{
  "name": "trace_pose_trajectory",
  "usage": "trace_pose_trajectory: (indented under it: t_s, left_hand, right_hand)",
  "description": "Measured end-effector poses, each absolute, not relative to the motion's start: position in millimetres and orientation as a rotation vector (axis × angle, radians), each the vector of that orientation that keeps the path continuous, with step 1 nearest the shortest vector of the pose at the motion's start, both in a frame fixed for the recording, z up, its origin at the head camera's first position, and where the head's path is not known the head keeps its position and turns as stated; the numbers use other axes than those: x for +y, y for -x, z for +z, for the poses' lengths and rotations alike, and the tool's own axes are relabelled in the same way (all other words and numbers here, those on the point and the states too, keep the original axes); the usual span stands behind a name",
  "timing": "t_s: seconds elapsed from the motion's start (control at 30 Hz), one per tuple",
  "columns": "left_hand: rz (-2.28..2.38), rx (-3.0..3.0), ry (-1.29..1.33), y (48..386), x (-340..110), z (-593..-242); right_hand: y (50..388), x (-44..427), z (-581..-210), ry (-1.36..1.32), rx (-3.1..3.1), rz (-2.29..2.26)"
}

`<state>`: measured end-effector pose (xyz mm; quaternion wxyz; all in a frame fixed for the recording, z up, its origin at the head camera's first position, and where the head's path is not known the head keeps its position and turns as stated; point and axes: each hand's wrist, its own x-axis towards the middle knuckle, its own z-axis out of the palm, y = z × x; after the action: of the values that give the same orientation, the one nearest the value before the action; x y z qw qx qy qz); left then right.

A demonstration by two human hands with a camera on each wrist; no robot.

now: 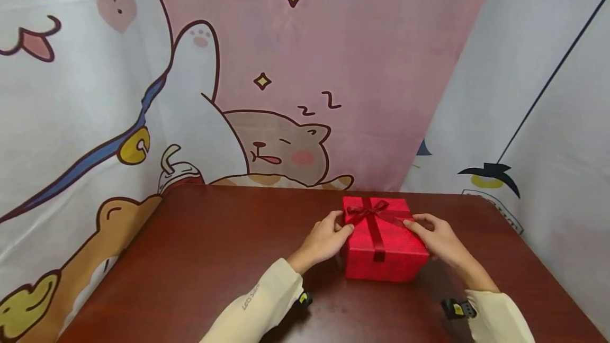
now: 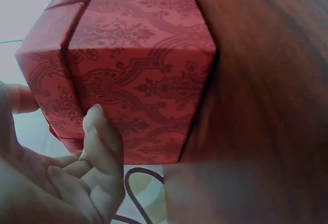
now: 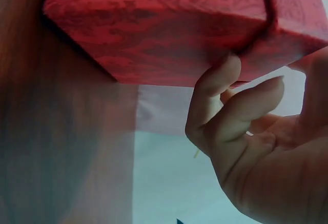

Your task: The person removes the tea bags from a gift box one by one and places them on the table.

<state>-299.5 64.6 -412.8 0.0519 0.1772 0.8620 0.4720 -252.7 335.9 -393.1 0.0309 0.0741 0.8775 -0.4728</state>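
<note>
A red gift box sits on a reddish-brown surface, toward one o'clock from the middle of your view and nearer the far edge than the near one. It lies between your two hands: at three o'clock from your left grip and at nine o'clock from your right grip. Neither is clearly nearer, as both touch it. Each grip is clamped on the box, thumb at the top edge, bent fingers against the side. No long axis stands out; the top looks roughly square, turned slightly. A dark red ribbon runs over it from about eleven-thirty to five-thirty, with a crossing band and a tied bow toward the far side.

The surface stretches widest toward nine o'clock, with a narrower strip at three. Beyond it, from nine through twelve to three, hangs a cartoon-animal cloth.
</note>
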Motion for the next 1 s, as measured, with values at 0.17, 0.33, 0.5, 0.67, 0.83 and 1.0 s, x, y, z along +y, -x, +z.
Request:
trace_pose_trajectory:
  t_s: [0.17,0.33,0.5,0.67,0.83,1.0]
  left_hand:
    - [1.393,2.693,-0.531,297.0,63.1,-402.5]
    - [1.413,2.723,-0.545,294.1,58.6,-394.4]
    - [1.446,2.760,-0.587,291.3,41.6,-371.1]
    - [1.389,2.839,-0.560,288.6,14.5,-357.2]
    - [1.332,2.897,-0.485,285.6,-21.2,-355.3]
    - [1.299,2.940,-0.442,282.9,-56.5,-353.9]
  right_hand:
    - [248.5,334.8,-379.8,-0.186,2.743,-1.434]
    - [243.1,329.9,-368.1,-0.161,2.780,-1.445]
    - [240.9,314.7,-348.7,-0.113,2.811,-1.431]
    - [249.1,289.9,-338.7,-0.041,2.823,-1.399]
    - [259.5,254.7,-336.8,0.029,2.803,-1.438]
    - [267.5,218.7,-336.2,0.105,2.841,-1.430]
